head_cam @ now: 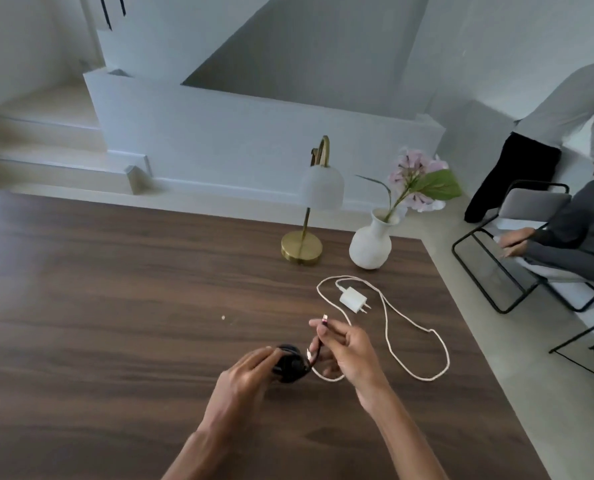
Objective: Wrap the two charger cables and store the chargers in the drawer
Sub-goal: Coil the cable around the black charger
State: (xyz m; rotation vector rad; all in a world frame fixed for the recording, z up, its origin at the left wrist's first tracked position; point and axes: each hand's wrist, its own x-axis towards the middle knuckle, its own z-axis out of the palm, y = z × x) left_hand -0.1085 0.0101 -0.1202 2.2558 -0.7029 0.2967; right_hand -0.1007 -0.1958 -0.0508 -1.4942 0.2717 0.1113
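My left hand (pixel 250 370) grips a black charger (pixel 290 365) with its cable coiled around it, low over the wooden table (pixel 115 306). My right hand (pixel 349 351) pinches the free end of the black cable, and its connector tip (pixel 325 320) pokes up between my fingers. A white charger (pixel 353 299) lies flat on the table beyond my right hand. Its white cable (pixel 409 323) sprawls in loose loops to the right, and one loop runs under my right hand. No drawer is in view.
A brass lamp (pixel 304 249) with a white shade and a white vase (pixel 371 242) of pink flowers stand at the table's far side. The table's right edge runs diagonally. Beyond it are black-framed chairs (pixel 503 271) and two people (pixel 572 251).
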